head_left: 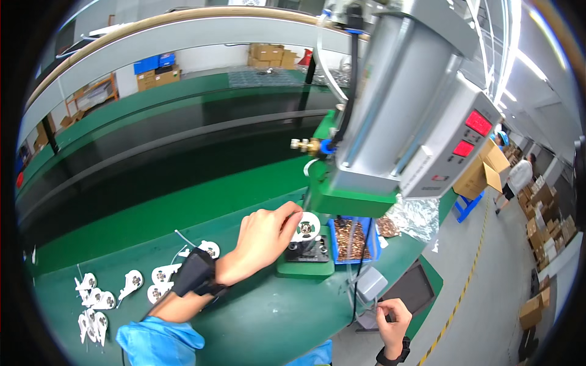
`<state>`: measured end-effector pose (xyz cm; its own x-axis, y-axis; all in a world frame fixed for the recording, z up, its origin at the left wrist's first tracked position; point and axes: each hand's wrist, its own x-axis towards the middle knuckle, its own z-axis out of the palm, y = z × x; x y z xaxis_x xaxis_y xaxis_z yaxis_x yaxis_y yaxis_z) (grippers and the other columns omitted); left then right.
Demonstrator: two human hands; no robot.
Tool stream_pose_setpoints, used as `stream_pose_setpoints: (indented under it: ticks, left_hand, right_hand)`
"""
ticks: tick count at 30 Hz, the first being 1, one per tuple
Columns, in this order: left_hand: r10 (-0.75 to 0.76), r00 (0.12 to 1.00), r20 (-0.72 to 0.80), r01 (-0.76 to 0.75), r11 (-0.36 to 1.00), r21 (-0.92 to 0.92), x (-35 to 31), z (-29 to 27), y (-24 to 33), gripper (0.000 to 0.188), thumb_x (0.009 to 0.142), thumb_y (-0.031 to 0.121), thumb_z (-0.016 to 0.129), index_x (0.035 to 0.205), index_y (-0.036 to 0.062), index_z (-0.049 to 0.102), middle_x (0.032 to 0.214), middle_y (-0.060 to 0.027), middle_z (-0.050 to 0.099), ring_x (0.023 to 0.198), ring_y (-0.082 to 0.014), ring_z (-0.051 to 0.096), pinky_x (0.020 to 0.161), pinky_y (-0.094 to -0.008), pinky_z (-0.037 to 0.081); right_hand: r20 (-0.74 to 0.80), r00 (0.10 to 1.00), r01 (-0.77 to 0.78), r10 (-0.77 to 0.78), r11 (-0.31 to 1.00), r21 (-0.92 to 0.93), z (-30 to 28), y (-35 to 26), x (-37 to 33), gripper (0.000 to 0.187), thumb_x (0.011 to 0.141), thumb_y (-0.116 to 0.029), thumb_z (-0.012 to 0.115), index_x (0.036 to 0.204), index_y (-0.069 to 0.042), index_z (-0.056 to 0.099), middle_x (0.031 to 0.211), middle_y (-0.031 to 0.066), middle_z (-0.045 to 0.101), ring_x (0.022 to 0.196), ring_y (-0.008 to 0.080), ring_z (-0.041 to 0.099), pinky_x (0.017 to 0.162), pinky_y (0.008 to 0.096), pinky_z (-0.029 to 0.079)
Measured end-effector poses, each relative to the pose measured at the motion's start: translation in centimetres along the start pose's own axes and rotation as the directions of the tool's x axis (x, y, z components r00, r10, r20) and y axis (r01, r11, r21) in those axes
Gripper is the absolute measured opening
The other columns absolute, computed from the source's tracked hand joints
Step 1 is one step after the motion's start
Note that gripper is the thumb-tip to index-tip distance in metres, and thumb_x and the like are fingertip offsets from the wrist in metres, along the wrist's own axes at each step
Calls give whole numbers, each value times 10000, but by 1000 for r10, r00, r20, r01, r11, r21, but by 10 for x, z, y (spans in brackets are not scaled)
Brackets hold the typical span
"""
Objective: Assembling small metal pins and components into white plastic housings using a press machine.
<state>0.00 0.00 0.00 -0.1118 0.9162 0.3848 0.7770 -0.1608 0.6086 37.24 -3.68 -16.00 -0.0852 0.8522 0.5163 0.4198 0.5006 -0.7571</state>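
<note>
In the head view, a round white plastic disc with a metal centre (306,228) is seen seated on the fixture of the green bench press (317,244), under its ram. The disc is pinched at its left edge by the fingers of the left hand (264,236). The right hand (392,317) is held low beside the green tabletop (256,317), its grip loosely curled and grasping nothing visible. More white plastic parts (116,290) are scattered to the left. A blue bin of copper pieces (349,239) stands just beside the press.
</note>
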Motion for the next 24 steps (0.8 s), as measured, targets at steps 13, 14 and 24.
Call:
stream_pose_setpoints:
  ticks: [13,14,24]
  left_hand:
    - [200,980,-23,-182,931,316,-4,45,-43,172,981,242,650,981,103,752,661,-162,682,610,-383,678,527,-477,503]
    - [199,980,-21,-182,930,318,-6,47,-41,165,980,230,642,1008,105,746,655,-164,678,604,-383,677,523,-479,503]
    - [51,996,-68,-19,914,406,-5,126,-13,144,996,210,607,1035,117,711,639,-190,655,615,-410,672,580,-512,522]
  right_hand:
    - [-196,958,-229,209,969,-87,-27,29,-77,95,806,91,691,874,24,687,807,48,626,689,100,561,635,241,436]
    - [-201,959,-222,201,971,-90,-24,34,-79,100,800,89,699,874,22,690,800,51,630,680,105,564,629,246,438]
    - [-194,971,-166,138,977,-136,-40,61,-45,111,793,68,732,887,16,705,794,67,654,650,120,579,612,261,451]
